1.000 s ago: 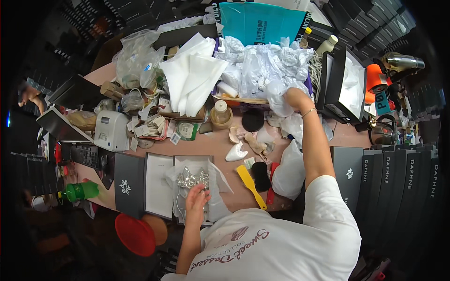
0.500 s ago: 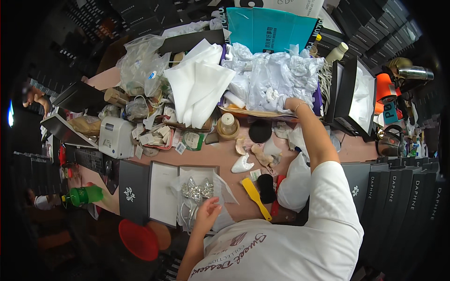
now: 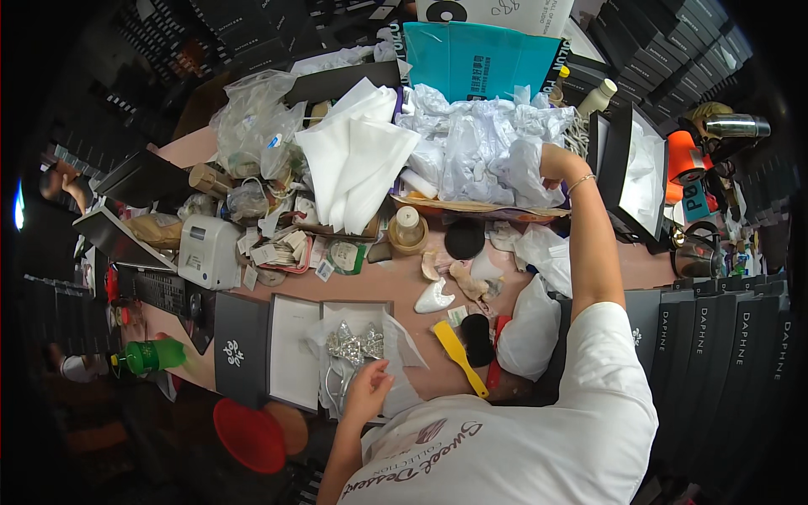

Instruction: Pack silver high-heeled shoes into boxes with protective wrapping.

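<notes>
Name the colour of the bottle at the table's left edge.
Green bottle, seen best in the head view.

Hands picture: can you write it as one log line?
left hand: on clear wrap by silver jewellery | right hand: in white plastic bags | open box: on table

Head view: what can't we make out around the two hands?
- Right hand: fingers buried in the heap of crumpled white plastic bags; whether it grips anything cannot be told.
- Left hand: rests on clear wrapping by the sparkly silver jewellery in the open grey gift box; the piece's kind is too small to tell.
- Round red object: dark near the lower edge, unclear.
</notes>
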`<state>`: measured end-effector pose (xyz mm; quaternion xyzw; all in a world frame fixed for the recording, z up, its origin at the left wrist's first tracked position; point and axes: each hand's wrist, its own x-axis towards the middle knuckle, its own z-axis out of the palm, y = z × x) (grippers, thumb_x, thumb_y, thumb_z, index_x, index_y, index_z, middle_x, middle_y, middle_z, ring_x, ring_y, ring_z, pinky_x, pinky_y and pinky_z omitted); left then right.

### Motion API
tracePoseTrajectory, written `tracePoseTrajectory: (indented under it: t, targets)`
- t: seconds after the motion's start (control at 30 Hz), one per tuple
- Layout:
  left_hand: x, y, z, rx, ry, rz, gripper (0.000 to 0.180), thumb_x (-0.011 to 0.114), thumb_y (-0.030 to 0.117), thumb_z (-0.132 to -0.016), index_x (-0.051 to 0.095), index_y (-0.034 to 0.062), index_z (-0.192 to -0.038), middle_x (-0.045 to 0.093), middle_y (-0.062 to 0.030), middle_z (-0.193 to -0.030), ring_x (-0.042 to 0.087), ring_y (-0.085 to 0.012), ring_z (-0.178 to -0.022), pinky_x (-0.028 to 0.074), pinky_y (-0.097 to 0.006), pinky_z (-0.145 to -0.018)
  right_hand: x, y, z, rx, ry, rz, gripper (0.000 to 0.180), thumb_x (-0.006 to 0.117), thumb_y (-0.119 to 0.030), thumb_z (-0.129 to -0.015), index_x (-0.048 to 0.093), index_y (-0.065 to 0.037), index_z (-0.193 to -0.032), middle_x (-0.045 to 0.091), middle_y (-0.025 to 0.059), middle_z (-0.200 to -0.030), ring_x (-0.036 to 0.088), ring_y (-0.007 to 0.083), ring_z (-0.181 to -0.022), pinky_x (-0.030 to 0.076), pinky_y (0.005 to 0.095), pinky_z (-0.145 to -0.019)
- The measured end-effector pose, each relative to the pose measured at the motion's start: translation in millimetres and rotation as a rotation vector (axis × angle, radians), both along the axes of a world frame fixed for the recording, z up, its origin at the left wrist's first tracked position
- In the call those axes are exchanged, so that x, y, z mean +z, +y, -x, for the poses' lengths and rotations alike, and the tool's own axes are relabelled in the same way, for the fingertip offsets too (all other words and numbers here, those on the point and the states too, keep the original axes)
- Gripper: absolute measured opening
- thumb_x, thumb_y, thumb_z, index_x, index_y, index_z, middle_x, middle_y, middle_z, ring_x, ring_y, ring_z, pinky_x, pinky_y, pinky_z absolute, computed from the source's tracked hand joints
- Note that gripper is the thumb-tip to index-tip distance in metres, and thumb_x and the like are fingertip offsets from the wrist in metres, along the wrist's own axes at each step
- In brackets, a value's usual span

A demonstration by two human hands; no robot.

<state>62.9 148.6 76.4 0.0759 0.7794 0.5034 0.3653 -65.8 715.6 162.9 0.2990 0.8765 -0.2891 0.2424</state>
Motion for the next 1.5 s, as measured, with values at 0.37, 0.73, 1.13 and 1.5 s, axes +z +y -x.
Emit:
tracePoseTrajectory:
  t: [0.37, 0.73, 1.13, 1.5]
  targets:
    - [32.5, 34.6, 20.7, -0.112, 0.203, -0.043, 0.038, 0.065, 0.013, -0.083, 0.055, 0.0011, -0.118, 0.060, -0.0150, -0.108, 0.061, -0.0244, -0.096, 0.049, -0.033, -0.081, -71.3, -51.9, -14.6, 0.208, 0.159, -0.556, 0.021, 0.053, -0.011, -0.079, 0.067, 0.002, -0.088, 0.066, 0.0251, -0.094, 0.066, 0.0358, -0.089, 0.053, 0.0431, -0.076]
    - [43.9, 308.0, 135.1, -0.758, 1.125, -0.070, 0.066, 0.060, 0.025, -0.085, 0.032, 0.0006, -0.139, 0.030, -0.0218, -0.143, 0.025, -0.0364, -0.136, 0.026, -0.052, -0.108, -117.5, -50.9, 2.4, 0.362, 0.137, -0.261, 0.030, 0.053, -0.020, -0.081, 0.068, 0.000, -0.098, 0.064, 0.0242, -0.104, 0.063, 0.0359, -0.097, 0.051, 0.0431, -0.082]
    - [9.4, 378.4, 189.7, -1.114, 0.715, 0.454, 0.069, 0.066, 0.058, -0.073, 0.065, -0.0057, -0.101, 0.063, -0.0213, -0.104, 0.057, -0.0347, -0.105, 0.047, -0.041, -0.088, -75.2, -64.4, -15.9, -0.069, 0.673, -0.191, 0.020, 0.058, -0.018, -0.081, 0.067, -0.001, -0.085, 0.064, 0.0220, -0.086, 0.063, 0.0380, -0.080, 0.049, 0.0458, -0.074]
    - [-6.7, 362.7, 179.4, -0.709, 1.013, -0.017, 0.061, 0.073, 0.050, -0.068, 0.061, -0.0017, -0.097, 0.058, -0.0124, -0.089, 0.058, -0.0306, -0.092, 0.049, -0.040, -0.074, -75.4, 42.3, 9.3, -0.467, 0.893, -0.810, 0.042, 0.058, -0.018, -0.085, 0.053, -0.011, -0.126, 0.064, 0.0148, -0.107, 0.059, 0.0328, -0.102, 0.025, 0.0630, -0.100]
